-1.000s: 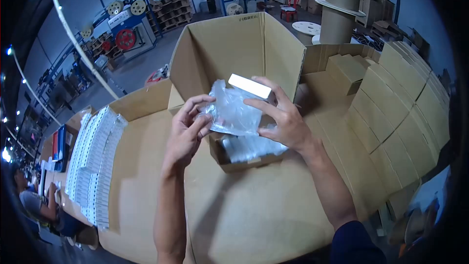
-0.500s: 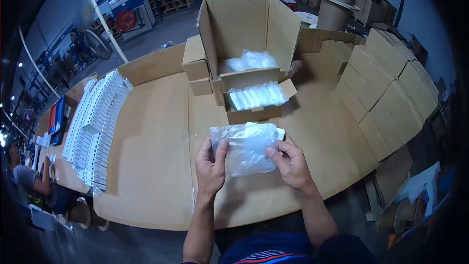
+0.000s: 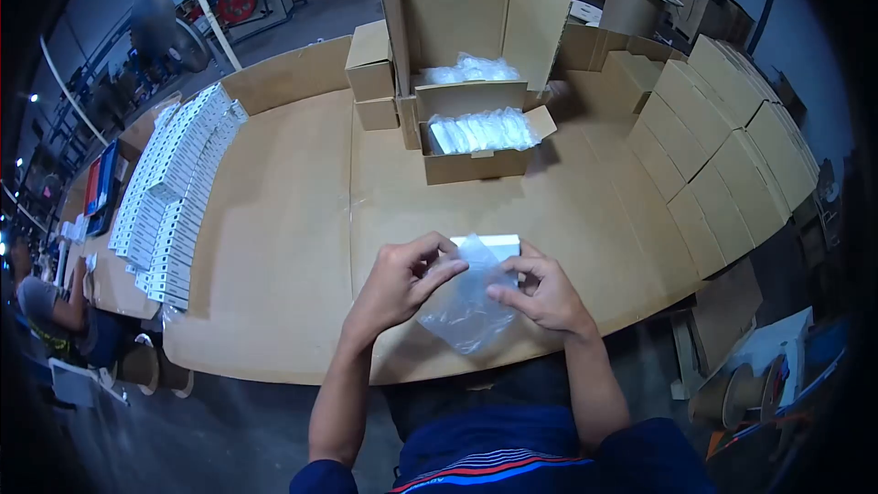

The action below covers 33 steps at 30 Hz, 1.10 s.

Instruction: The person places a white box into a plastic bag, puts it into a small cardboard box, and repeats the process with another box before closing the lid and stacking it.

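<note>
A clear plastic bag [image 3: 468, 316] hangs between my hands over the near part of the table. My left hand [image 3: 398, 282] pinches the bag's upper left edge between thumb and fingers. With thumb and fingers closed, my right hand [image 3: 541, 295] grips the right side of the bag together with a flat white box [image 3: 501, 241]. The box's top edge sticks out above the bag, while its lower part is covered by the plastic and fingers. Beyond my hands stands an open cardboard box [image 3: 476, 167] filled with a row of plastic-wrapped white pieces [image 3: 485, 132].
A larger open carton [image 3: 457, 14] holding more wrapped pieces stands behind. Stacked white boxes [image 3: 183, 187] line the left side of the cardboard-covered table [image 3: 283, 220]. Closed brown cartons [image 3: 732, 151] are piled at right. Another person [image 3: 59, 297] sits at far left.
My left hand has turned inward and moved from the bag's outer side to its upper edge. The bag now hangs tilted, lower corner down. The view has tipped downward.
</note>
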Each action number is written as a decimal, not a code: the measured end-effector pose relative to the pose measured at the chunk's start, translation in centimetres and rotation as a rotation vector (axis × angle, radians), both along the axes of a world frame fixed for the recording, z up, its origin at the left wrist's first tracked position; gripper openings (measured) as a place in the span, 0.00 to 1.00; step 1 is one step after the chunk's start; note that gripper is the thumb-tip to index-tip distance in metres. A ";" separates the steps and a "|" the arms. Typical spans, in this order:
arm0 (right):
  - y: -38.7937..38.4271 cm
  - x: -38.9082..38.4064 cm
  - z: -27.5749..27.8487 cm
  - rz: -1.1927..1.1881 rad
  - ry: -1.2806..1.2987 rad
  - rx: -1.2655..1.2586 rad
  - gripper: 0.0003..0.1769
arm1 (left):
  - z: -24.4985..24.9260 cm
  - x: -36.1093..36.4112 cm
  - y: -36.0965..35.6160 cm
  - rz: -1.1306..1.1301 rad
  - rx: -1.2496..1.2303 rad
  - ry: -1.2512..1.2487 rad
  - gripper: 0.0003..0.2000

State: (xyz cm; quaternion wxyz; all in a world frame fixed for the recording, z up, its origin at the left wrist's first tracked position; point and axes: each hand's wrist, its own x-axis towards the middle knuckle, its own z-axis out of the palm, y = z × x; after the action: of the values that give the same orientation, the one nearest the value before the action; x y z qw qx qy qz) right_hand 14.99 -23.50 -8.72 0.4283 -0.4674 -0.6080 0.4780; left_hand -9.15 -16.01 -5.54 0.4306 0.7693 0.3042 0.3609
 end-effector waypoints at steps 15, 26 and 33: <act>-2.7 -5.6 -5.5 -0.524 0.332 0.193 0.09 | -8.0 1.5 -4.6 0.322 -0.463 -0.454 0.16; -2.6 -5.5 -5.5 -0.581 -0.021 0.340 0.10 | -0.6 1.8 -2.6 0.383 0.717 0.193 0.18; -2.3 -5.6 -5.7 -0.604 0.021 0.320 0.10 | -1.8 1.8 -1.9 0.349 0.693 0.112 0.13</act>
State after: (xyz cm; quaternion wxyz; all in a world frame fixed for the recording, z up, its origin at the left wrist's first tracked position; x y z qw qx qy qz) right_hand 9.38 -25.76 -14.39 0.6247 -0.5483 -0.5048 0.2331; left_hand -7.31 -17.88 -7.38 0.0604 0.8243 0.3135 0.4676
